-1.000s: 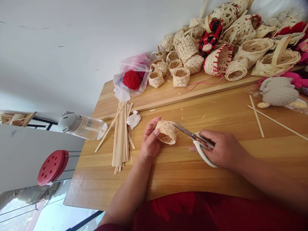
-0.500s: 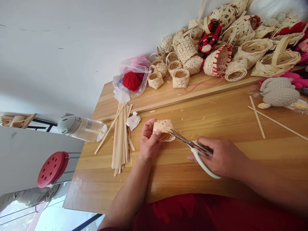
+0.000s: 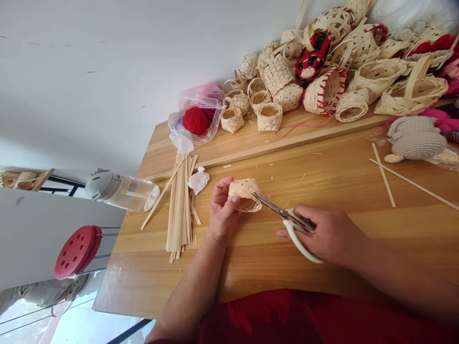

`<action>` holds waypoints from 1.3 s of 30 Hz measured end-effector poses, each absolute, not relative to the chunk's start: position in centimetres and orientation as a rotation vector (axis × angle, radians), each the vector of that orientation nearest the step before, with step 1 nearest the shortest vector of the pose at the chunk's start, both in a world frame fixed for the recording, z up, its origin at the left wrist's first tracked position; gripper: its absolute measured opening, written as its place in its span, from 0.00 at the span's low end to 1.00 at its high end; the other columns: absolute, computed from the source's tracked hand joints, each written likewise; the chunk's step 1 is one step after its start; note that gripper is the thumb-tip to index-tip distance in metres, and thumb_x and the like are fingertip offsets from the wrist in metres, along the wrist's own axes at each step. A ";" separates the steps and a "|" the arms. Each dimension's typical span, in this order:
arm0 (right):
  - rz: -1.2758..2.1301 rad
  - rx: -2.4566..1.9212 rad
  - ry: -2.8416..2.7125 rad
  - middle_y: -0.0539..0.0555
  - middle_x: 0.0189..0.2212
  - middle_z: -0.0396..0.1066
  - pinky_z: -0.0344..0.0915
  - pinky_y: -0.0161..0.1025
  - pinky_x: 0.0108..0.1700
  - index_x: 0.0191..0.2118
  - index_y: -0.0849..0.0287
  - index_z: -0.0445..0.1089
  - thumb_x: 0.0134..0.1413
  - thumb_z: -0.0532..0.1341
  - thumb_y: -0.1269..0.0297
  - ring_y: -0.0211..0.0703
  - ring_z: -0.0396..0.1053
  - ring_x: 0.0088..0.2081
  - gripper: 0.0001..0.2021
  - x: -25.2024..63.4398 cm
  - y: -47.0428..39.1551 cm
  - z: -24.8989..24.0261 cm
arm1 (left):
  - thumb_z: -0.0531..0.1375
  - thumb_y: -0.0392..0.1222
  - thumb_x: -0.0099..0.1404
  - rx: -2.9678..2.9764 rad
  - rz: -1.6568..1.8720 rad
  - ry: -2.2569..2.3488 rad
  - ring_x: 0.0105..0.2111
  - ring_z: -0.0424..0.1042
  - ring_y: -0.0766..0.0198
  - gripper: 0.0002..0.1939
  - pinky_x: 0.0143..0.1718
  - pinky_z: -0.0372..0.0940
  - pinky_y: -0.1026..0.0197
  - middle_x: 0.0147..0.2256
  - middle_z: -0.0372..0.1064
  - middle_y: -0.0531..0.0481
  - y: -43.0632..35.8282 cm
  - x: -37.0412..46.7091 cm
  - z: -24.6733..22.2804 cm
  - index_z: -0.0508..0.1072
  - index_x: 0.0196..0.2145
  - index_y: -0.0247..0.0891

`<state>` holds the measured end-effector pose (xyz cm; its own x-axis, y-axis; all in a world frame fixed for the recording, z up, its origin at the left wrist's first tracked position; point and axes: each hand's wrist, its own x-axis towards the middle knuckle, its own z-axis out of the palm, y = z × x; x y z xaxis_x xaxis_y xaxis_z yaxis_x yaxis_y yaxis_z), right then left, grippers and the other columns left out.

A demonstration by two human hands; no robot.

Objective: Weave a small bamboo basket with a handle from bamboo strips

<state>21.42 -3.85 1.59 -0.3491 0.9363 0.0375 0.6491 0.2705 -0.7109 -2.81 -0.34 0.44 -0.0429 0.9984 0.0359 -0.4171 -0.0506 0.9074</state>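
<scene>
My left hand [image 3: 223,210] grips a small woven basket [image 3: 245,188] of pale wood strips, tilted so that its opening faces down and toward me. The thumb presses its near side while the other fingers lie behind it. In my right hand [image 3: 328,234] are scissors [image 3: 296,234] with white handles and metal blades. The blade tips touch or nearly touch the basket's rim on its right side; whether a strip lies between them I cannot tell. A bundle of flat wood strips [image 3: 179,210] lies left of my left hand, beside a crumpled white scrap [image 3: 198,180].
A clear bottle with a grey lid [image 3: 122,190] lies at the table's left. Red yarn [image 3: 195,121] sits in a plastic bag at the back. Many woven baskets [image 3: 270,117] crowd the raised back ledge. Two loose strips cross near a grey crocheted piece [image 3: 416,137] at right.
The scissors' handles have shifted slightly left and drawn a little closer together. The left hand and basket have barely moved.
</scene>
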 end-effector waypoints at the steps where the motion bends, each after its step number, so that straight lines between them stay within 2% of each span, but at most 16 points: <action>1: 0.799 -1.426 -2.098 0.44 0.17 0.62 0.52 0.34 0.25 0.25 0.54 0.60 0.56 0.66 0.44 0.34 0.56 0.20 0.22 21.4 -3.9 1.6 | 0.72 0.48 0.58 0.907 1.440 0.902 0.42 0.75 0.62 0.24 0.44 0.70 0.60 0.46 0.74 0.50 -0.4 -2.7 0.5 0.72 0.50 0.47; 4: 0.774 -1.436 -2.095 0.44 0.17 0.61 0.52 0.35 0.25 0.24 0.54 0.59 0.55 0.66 0.44 0.34 0.55 0.20 0.23 21.4 -3.8 1.6 | 0.72 0.47 0.58 0.945 1.437 0.922 0.43 0.75 0.61 0.24 0.47 0.70 0.58 0.46 0.74 0.50 -0.4 -2.6 0.6 0.72 0.50 0.47; 7: 0.894 -1.438 -2.081 0.43 0.16 0.60 0.52 0.34 0.24 0.23 0.55 0.58 0.55 0.66 0.43 0.34 0.53 0.20 0.24 21.4 -3.7 1.9 | 0.72 0.46 0.58 0.963 1.451 0.921 0.44 0.74 0.62 0.23 0.49 0.69 0.58 0.47 0.74 0.51 -0.4 -2.5 0.6 0.73 0.50 0.47; 19: 0.911 -1.488 -2.089 0.43 0.16 0.59 0.51 0.34 0.25 0.23 0.54 0.56 0.53 0.66 0.41 0.34 0.53 0.20 0.26 21.6 -3.6 2.0 | 0.73 0.46 0.57 0.964 1.442 0.893 0.44 0.75 0.63 0.25 0.48 0.71 0.61 0.46 0.74 0.50 -0.3 -2.9 -0.2 0.74 0.51 0.46; 26: 1.005 -1.460 -2.083 0.43 0.16 0.59 0.51 0.34 0.25 0.23 0.55 0.58 0.55 0.65 0.39 0.34 0.52 0.21 0.26 21.5 -3.7 2.1 | 0.73 0.46 0.57 0.973 1.384 0.879 0.43 0.77 0.61 0.26 0.48 0.72 0.58 0.45 0.76 0.49 -0.3 -2.9 -0.1 0.73 0.52 0.47; 33: 0.629 -1.435 -2.179 0.45 0.17 0.64 0.50 0.36 0.26 0.25 0.55 0.62 0.56 0.62 0.36 0.35 0.56 0.19 0.26 21.5 -4.0 1.3 | 0.74 0.46 0.55 0.934 1.401 0.898 0.43 0.77 0.61 0.27 0.49 0.71 0.58 0.45 0.77 0.49 -0.4 -2.7 0.0 0.74 0.51 0.45; 39: 0.552 -1.444 -2.209 0.46 0.18 0.67 0.49 0.36 0.26 0.25 0.55 0.62 0.60 0.60 0.37 0.36 0.58 0.20 0.26 21.6 -3.6 0.6 | 0.74 0.45 0.56 0.927 1.407 0.917 0.44 0.76 0.62 0.26 0.49 0.70 0.59 0.46 0.76 0.49 -0.4 -2.6 -0.1 0.74 0.51 0.44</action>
